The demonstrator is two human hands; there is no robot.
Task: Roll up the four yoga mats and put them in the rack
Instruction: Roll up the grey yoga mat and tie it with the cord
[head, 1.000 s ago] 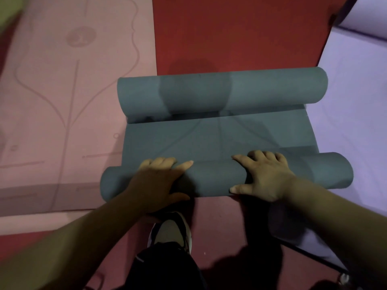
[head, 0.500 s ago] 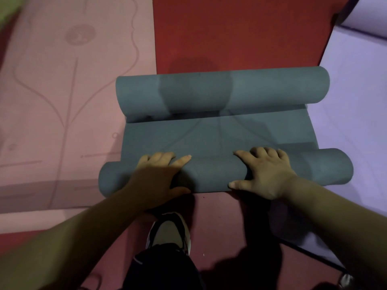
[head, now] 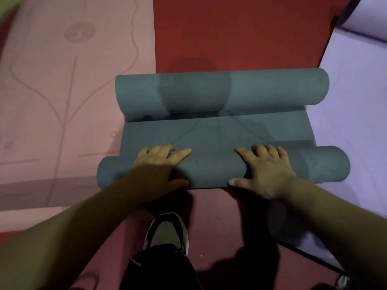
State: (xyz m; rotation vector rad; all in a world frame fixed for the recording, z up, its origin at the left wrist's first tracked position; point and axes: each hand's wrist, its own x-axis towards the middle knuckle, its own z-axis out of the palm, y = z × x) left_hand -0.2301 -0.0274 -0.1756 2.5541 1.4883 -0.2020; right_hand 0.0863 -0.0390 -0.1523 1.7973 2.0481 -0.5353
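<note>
The grey mat (head: 219, 133) lies on the red floor (head: 230, 34), between a pink mat (head: 62, 101) on the left and a lilac mat (head: 354, 97) on the right, both spread flat. It is curled at both ends: a far roll (head: 272, 88) and a near roll (head: 211, 171), with a flat strip between them. The left hand (head: 161, 166) and right hand (head: 266, 170) press palm-down on the near roll, released, fingers spread over its top and thumbs on its near side. A shoe (head: 167, 231) stands below.

Far roll (head: 222, 91) — behind near roll (head: 209, 170)
</note>
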